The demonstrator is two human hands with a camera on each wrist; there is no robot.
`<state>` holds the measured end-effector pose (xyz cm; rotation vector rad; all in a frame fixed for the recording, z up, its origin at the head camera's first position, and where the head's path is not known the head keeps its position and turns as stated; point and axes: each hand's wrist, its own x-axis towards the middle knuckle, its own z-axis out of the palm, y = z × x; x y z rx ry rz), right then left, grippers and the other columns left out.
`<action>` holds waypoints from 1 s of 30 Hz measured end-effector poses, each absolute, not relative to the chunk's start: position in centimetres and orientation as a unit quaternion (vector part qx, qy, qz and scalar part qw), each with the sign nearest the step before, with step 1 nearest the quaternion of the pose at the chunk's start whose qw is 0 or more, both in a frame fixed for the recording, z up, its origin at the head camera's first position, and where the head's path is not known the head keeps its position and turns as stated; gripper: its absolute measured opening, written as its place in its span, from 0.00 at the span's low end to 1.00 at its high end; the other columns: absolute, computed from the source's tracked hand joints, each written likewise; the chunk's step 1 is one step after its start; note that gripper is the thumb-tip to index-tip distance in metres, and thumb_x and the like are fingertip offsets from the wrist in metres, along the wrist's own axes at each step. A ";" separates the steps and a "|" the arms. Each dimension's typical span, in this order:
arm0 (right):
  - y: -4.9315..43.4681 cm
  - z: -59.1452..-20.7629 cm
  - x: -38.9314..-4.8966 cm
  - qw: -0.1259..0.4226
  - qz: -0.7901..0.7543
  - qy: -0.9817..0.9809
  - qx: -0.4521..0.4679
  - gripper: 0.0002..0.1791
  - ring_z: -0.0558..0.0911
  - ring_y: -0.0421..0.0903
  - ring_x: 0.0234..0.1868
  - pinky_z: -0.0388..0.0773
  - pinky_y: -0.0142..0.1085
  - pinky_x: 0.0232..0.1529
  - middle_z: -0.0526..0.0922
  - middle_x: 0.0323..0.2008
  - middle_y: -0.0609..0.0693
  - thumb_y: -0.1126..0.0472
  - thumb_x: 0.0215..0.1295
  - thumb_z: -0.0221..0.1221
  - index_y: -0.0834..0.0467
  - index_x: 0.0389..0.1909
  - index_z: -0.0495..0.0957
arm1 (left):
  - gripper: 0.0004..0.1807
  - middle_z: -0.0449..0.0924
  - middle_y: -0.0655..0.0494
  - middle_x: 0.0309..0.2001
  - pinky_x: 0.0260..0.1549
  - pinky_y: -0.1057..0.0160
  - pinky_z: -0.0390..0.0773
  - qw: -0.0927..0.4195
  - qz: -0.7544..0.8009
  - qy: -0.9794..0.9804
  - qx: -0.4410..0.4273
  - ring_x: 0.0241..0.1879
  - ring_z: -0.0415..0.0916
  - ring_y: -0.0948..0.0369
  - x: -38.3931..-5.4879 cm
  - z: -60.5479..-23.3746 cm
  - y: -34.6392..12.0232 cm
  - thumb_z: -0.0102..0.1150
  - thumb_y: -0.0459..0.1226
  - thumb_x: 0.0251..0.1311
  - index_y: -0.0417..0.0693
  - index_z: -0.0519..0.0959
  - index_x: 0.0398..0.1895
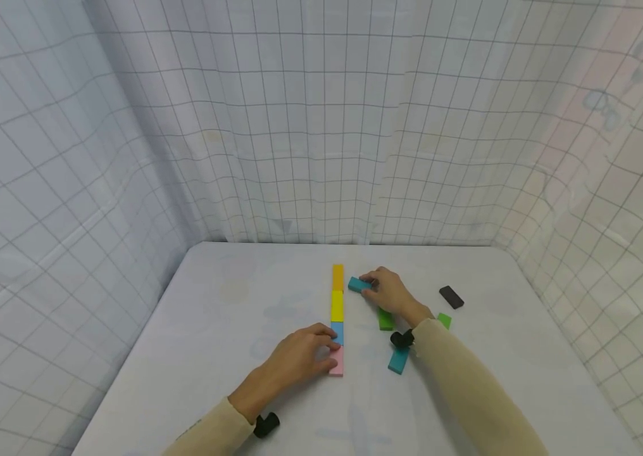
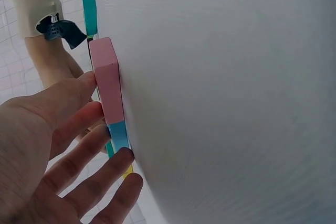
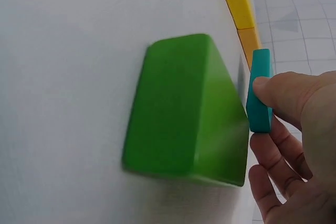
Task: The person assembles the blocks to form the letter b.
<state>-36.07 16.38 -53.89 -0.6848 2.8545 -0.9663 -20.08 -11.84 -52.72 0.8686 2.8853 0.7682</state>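
Observation:
A straight row of flat blocks runs away from me on the white table: a pink block (image 1: 337, 362), a light blue block (image 1: 339, 334), a yellow block (image 1: 337, 306) and an orange block (image 1: 338, 277). My left hand (image 1: 297, 356) lies along the row's near left side, its relaxed fingers touching the pink and light blue blocks. Between thumb and fingers, my right hand (image 1: 388, 292) pinches a teal block (image 3: 259, 93), just right of the orange one. Under the right wrist sits a dark green block (image 1: 385, 320), large in the right wrist view.
A second teal block (image 1: 398, 360) lies beneath the right wrist. Partly behind the right sleeve is a light green block (image 1: 444, 320), and a black block (image 1: 451, 297) lies farther right. White gridded curtains (image 1: 321, 126) hang around the table (image 1: 230, 297).

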 end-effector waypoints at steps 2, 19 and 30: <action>16.3 -53.5 -35.6 0.027 -0.306 0.926 -0.218 0.22 0.87 0.58 0.63 0.87 0.57 0.72 0.88 0.61 0.60 0.61 0.83 0.70 0.61 0.73 0.87 | 0.16 0.91 0.55 0.66 0.70 0.46 0.90 0.017 0.248 0.927 0.283 0.65 0.90 0.52 -20.2 -52.7 -11.9 0.82 0.44 0.74 0.49 0.96 0.59; 16.2 -52.8 -34.0 0.050 -0.291 0.925 -0.240 0.21 0.86 0.54 0.64 0.86 0.55 0.73 0.87 0.64 0.54 0.60 0.83 0.71 0.55 0.73 0.87 | 0.16 0.88 0.53 0.70 0.67 0.44 0.92 0.026 0.249 0.928 0.275 0.65 0.91 0.50 -20.8 -52.4 -12.5 0.82 0.45 0.73 0.52 0.96 0.59; 15.7 -52.5 -33.0 0.048 -0.270 0.920 -0.278 0.20 0.86 0.55 0.64 0.86 0.58 0.72 0.87 0.65 0.55 0.62 0.84 0.70 0.55 0.72 0.88 | 0.16 0.88 0.53 0.71 0.69 0.43 0.91 0.026 0.255 0.926 0.276 0.67 0.90 0.50 -21.3 -53.0 -13.0 0.81 0.45 0.74 0.52 0.96 0.59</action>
